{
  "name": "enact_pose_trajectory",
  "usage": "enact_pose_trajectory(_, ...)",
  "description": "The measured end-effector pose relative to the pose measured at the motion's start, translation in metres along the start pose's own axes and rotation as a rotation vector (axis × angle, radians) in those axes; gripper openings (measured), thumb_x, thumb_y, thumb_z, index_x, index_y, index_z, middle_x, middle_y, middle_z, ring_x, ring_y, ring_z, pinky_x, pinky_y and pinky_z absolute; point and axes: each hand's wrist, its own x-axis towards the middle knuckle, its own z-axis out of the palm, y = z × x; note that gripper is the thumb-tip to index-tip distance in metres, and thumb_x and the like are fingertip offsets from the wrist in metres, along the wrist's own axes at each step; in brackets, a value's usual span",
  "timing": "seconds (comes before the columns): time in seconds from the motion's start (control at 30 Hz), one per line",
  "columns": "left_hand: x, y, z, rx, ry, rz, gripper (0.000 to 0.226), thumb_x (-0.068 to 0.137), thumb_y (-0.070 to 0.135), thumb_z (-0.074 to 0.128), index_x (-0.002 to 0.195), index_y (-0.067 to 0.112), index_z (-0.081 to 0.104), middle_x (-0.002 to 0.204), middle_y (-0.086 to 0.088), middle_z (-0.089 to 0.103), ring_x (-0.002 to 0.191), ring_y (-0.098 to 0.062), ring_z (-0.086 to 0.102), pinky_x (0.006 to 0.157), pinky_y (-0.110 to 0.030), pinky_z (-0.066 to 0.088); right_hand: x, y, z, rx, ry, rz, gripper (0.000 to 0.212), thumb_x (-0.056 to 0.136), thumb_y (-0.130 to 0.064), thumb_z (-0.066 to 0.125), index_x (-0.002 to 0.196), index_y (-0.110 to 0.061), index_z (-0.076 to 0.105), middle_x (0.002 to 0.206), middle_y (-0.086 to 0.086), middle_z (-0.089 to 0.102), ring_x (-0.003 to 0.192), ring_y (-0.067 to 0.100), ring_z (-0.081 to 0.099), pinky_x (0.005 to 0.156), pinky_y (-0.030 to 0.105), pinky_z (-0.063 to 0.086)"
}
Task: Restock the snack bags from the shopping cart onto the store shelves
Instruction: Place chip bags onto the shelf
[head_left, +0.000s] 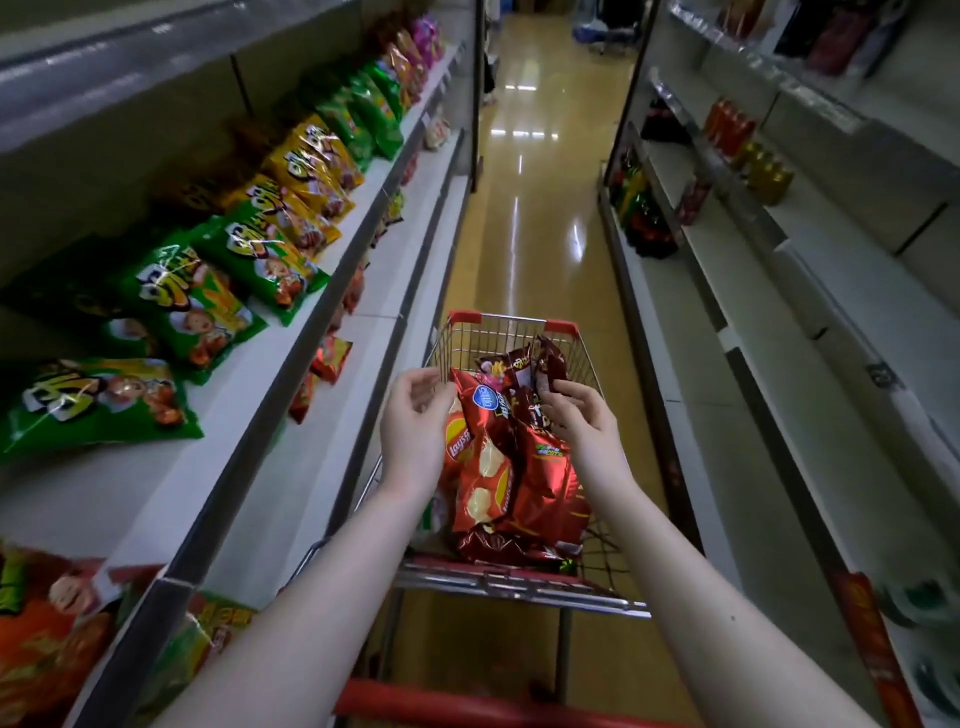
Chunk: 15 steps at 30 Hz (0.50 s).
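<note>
Shelves (249, 415) are set left of the shopping cart (498, 338). Red chip bag (483, 467) is flanked, axis running away: left hand (415, 421) relaxed, right hand (576, 415) apparently pinching a dark bag (519, 364).

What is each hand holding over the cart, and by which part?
The right hand pinches a dark brown snack bag near its top edge. The left hand curls against the red Lay's bag at its upper left edge; whether it grips cannot be told.
</note>
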Motion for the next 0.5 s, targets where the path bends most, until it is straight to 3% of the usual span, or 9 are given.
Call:
enact_pose_trajectory(0.13, 0.026, -0.028, 0.01, 0.012, -0.037, -0.111, 0.021, 0.091, 0.018, 0.063, 0.11, 0.019, 0.053, 0.105, 0.011, 0.056, 0.106, -0.01, 0.052, 0.089, -0.024, 0.04, 0.034, 0.024, 0.005, -0.037, 0.011, 0.07, 0.02, 0.095, -0.024, 0.054, 0.115, -0.021, 0.056, 0.117, 0.004, 0.062, 0.108, 0.014, 0.059, 0.096, 0.033, 0.047)
enact_pose_trajectory(0.2, 0.04, -0.049, 0.016, 0.057, -0.043, -0.172, 0.029, 0.088, 0.021, 0.068, 0.111, 0.021, 0.051, 0.11, 0.009, 0.055, 0.11, -0.013, 0.052, 0.094, -0.03, 0.043, 0.052, 0.037, 0.01, -0.037, 0.002, 0.11, 0.017, 0.095, -0.023, 0.054, 0.112, -0.023, 0.056, 0.115, 0.005, 0.063, 0.107, 0.016, 0.06, 0.093, 0.031, 0.048)
enact_pose_trajectory(0.3, 0.059, -0.095, 0.029, 0.203, -0.166, -0.33, 0.061, 0.072, 0.038, 0.08, 0.12, 0.022, 0.046, 0.124, 0.004, 0.053, 0.116, -0.018, 0.051, 0.102, -0.04, 0.043, 0.08, 0.057, 0.017, -0.008, -0.034, 0.158, 0.018, 0.096, -0.019, 0.053, 0.114, -0.016, 0.055, 0.109, 0.004, 0.063, 0.1, 0.012, 0.062, 0.075, 0.017, 0.047)
enact_pose_trajectory(0.4, 0.069, -0.151, 0.047, 0.38, -0.218, -0.497, 0.098, 0.033, 0.074, 0.077, 0.115, 0.031, 0.043, 0.127, -0.001, 0.054, 0.12, -0.024, 0.051, 0.101, -0.05, 0.043, 0.098, 0.072, 0.019, -0.003, -0.036, 0.18, 0.02, 0.096, -0.02, 0.053, 0.115, -0.016, 0.057, 0.108, 0.002, 0.064, 0.099, 0.01, 0.062, 0.072, 0.016, 0.046)
enact_pose_trajectory(0.43, 0.073, -0.17, 0.053, 0.438, -0.206, -0.518, 0.099, 0.031, 0.075, 0.077, 0.113, 0.032, 0.043, 0.127, -0.002, 0.054, 0.12, -0.025, 0.051, 0.101, -0.049, 0.043, 0.106, 0.08, 0.019, 0.0, -0.037, 0.185, 0.019, 0.096, -0.02, 0.053, 0.115, -0.016, 0.057, 0.108, 0.002, 0.064, 0.099, 0.009, 0.061, 0.072, 0.015, 0.046)
enact_pose_trajectory(0.5, 0.072, -0.194, 0.061, 0.521, -0.199, -0.529, 0.089, 0.046, 0.059, 0.086, 0.117, 0.026, 0.045, 0.125, -0.003, 0.054, 0.118, -0.025, 0.051, 0.1, -0.047, 0.043, 0.114, 0.091, 0.017, 0.001, -0.043, 0.201, 0.018, 0.096, -0.02, 0.052, 0.114, -0.017, 0.056, 0.109, 0.002, 0.064, 0.101, 0.01, 0.061, 0.074, 0.016, 0.046)
